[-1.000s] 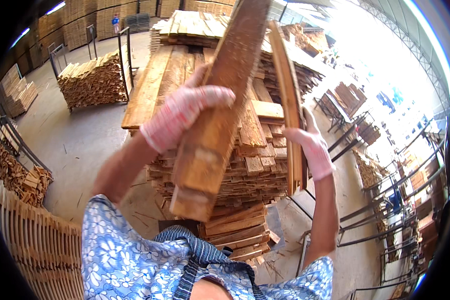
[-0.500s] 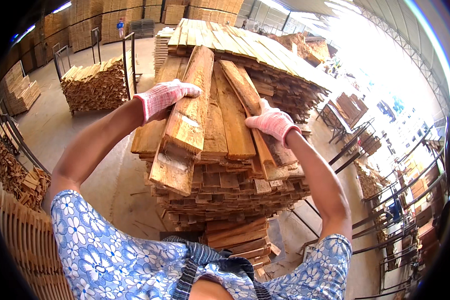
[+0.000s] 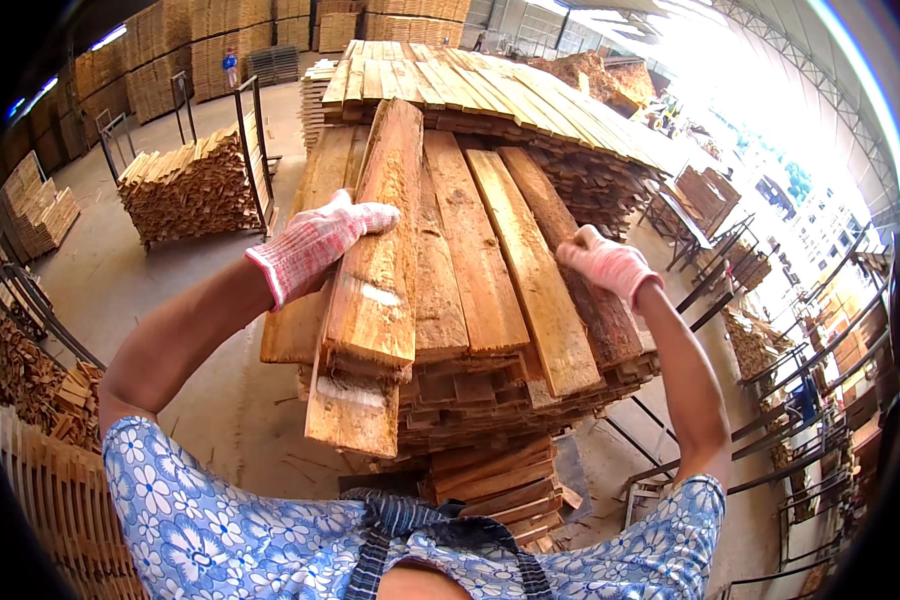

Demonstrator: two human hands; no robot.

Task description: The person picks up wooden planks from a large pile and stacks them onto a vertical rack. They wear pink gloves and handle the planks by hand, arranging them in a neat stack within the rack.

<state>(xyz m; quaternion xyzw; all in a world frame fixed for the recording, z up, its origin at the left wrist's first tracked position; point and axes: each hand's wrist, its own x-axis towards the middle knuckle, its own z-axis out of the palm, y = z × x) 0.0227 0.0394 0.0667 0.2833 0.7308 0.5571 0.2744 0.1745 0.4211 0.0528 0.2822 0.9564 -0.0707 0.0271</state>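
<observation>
My left hand (image 3: 332, 242), in a pink-and-white knit glove, is closed on the left edge of two stacked wooden planks (image 3: 378, 300). Its thumb lies over the upper plank; the fingers are hidden at the side. The lower plank (image 3: 355, 412) sticks out toward me. Gloved alike, my right hand (image 3: 610, 263) has its fingers curled over a dark brown plank (image 3: 580, 285). What those fingers hold, if anything, is hidden. Between the hands, a lighter plank (image 3: 532, 270) and other planks (image 3: 475, 255) lie lengthwise on the stack.
Layered boards (image 3: 470, 395) form the pile under the planks. Behind it rises a taller stack topped with pale boards (image 3: 490, 85). A metal-framed rack of wood (image 3: 190, 185) stands at left, metal racks (image 3: 790, 430) at right. A person in blue (image 3: 230, 66) is far off.
The lighter plank under my right hand has gone from tilted to flat, and the dark plank shows beside it. My right hand moved right. The two planks at my left hand extend closer to me.
</observation>
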